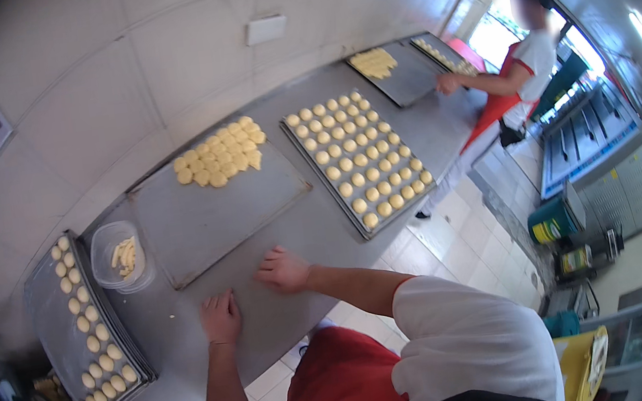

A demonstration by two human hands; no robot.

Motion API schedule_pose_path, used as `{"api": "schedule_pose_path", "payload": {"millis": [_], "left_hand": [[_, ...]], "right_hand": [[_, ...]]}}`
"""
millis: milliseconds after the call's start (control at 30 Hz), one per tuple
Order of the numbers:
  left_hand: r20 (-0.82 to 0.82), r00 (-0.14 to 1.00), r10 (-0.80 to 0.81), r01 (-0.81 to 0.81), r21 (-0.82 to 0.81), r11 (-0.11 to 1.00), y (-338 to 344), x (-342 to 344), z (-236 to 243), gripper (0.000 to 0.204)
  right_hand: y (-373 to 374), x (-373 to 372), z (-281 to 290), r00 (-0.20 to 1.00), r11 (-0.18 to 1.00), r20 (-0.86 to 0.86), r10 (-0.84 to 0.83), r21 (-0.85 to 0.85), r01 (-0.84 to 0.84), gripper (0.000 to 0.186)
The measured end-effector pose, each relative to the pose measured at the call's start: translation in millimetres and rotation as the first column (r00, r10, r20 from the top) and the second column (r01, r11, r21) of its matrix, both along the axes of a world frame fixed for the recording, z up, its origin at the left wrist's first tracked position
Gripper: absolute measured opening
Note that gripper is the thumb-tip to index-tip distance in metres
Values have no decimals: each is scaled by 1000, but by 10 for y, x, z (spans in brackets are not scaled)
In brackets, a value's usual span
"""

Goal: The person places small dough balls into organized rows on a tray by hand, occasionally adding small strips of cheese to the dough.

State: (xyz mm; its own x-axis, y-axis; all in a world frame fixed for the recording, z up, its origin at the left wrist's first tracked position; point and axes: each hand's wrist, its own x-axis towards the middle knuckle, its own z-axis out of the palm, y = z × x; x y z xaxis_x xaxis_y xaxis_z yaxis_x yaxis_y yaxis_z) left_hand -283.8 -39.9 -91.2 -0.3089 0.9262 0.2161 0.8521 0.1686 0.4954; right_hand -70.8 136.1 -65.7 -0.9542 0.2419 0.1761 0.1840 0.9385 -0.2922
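1. Dough balls [93, 344] sit on the left tray [57, 314].
2. Tub [102, 245] holds pale strips [127, 255].
3. Left hand [221, 317], near, lies loosely curled; cannot tell if pinching.
4. Dough pieces [222, 157] cover the middle tray's [209, 209] far end.
5. Right hand [282, 270], near: curled, underside hidden.

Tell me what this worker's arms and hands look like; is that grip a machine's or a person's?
The grip is a person's: the left hand and right hand show no gloves or cables. The forearms are bare, below short white sleeves with narrow red edging. A thin dark line crosses the left wrist, perhaps a cord; it is too small to tell.
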Motion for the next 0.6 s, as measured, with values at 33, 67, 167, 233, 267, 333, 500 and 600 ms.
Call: {"api": "schedule_pose_path", "payload": {"millis": [33,67,167,233,267,333,500,600], "left_hand": [[-12,999,38,-38,34,999,-65,-101,-139,16],[-23,997,78,-76,62,995,-186,-150,-229,15],[82,987,135,-135,-14,991,-754,238,-126,16],[99,994,50,-54,38,998,-580,537,-17,15],[104,995,9,-16,68,998,-478,585,29,15],[-45,999,-3,10,144,989,-106,353,-46,13],[54,992,112,-114,46,992,-302,94,-55,11],[40,996,76,-80,110,991,-496,380,-75,10]], "right_hand": [[176,104,-41,997,1000,-72,-20,6,20,42],[323,208,-70,989,999,-144,-38,3,38,43],[-84,748,-354,988,993,-102,-114,-32,111,42],[-345,753,-373,992,995,-108,-59,-82,50,43],[-464,582,-308,987,997,-164,1,-74,-14,44],[-454,223,-186,983,997,-178,43,73,-30,40],[110,425,-184,990,998,-132,-57,19,60,33],[-259,756,-470,980,997,-192,-61,-63,50,29]]}}
